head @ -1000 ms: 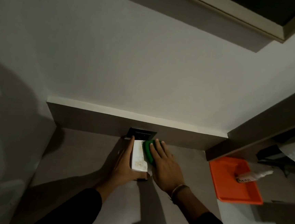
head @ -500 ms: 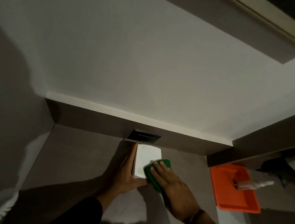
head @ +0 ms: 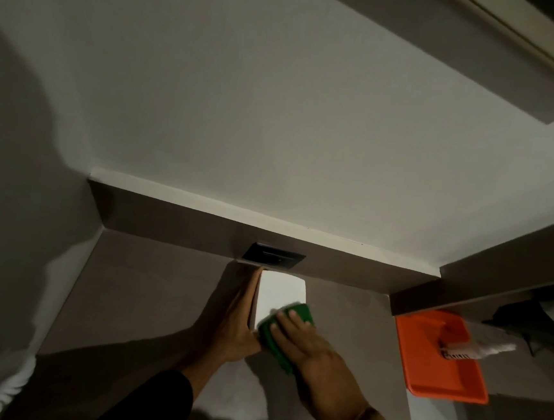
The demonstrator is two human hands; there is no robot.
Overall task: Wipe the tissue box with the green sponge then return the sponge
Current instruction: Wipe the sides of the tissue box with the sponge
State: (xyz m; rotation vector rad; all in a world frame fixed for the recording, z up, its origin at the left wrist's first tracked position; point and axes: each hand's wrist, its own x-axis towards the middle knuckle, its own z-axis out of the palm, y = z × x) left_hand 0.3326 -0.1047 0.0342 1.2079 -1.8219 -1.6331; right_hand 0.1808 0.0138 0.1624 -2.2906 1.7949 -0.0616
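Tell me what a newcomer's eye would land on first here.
The bright orange tray at the right edge of the counter stands out most in the dim scene. Next comes the green sponge, pressed by the right hand onto the near end of the white tissue box at centre, while the left hand holds the box's left side. A black wall socket sits just behind the box.

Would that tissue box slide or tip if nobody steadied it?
Probably light: the left hand holds the tissue box while the right hand presses the green sponge on it. It seems tall on a smooth counter, so it would likely slide or tip.
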